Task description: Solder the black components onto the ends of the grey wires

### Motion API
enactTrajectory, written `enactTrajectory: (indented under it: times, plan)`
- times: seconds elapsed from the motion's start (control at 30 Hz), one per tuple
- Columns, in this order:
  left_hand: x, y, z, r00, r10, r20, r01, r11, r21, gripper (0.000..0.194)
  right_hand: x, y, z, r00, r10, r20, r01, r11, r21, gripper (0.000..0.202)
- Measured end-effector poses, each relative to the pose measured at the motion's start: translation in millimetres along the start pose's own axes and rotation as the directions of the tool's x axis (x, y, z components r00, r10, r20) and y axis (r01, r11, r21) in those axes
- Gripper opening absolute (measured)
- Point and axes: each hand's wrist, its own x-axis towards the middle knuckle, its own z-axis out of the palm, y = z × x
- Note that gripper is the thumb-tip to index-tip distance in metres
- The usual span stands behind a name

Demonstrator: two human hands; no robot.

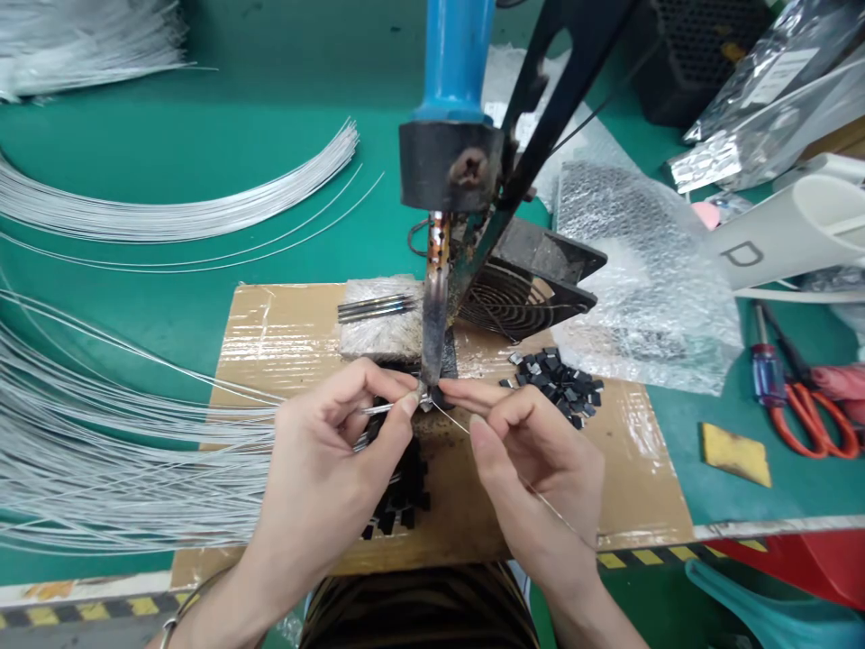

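A soldering iron with a blue handle (459,54) is clamped upright, its metal tip (434,329) pointing down between my hands. My left hand (331,469) pinches the end of a thin white wire (378,409) just left of the tip. Curled on the right side, my right hand (547,460) has a fine strand of solder wire (451,418) between thumb and fingers. That strand runs up to the iron's tip. The right fingertips are beside a small black piece at the tip, partly hidden. Several black connectors (405,496) on wire ends lie under my left hand.
Loose small black connectors (558,383) are piled on the cardboard (635,478). Behind the iron is a black fan (520,293). White wire bundles (135,451) spread at left. To the right are a yellow sponge (736,453), orange-handled scissors (811,424) and bubble wrap (641,270).
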Motion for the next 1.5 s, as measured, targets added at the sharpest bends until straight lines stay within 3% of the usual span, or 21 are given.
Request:
enactTrajectory:
  times: [0.83,1.07,1.23,1.5]
  plan:
    - [0.3,2.7,-4.8,0.999,-0.03,-0.03,0.03,1.0,0.003,0.01,2.4,-6.4,3.2,1.0,0.009,-0.017,-0.008,0.999,0.04,0.022]
    - [8.8,13.4,2.8,0.99,-0.056,-0.128,0.057,0.998,0.005,0.021,2.0,-7.2,3.3,1.0,0.012,-0.023,-0.011,0.999,0.036,0.021]
    - [14.4,16.5,5.8,0.989,-0.042,-0.142,0.043,0.999,0.005,0.024,1.9,-6.4,3.5,0.999,0.014,-0.03,-0.013,0.999,0.036,0.02]
    - [0.3,3.5,-3.5,0.999,-0.019,-0.034,0.019,1.0,0.0,0.01,1.8,-5.5,3.4,1.0,-0.006,-0.023,0.007,0.999,0.051,0.021]
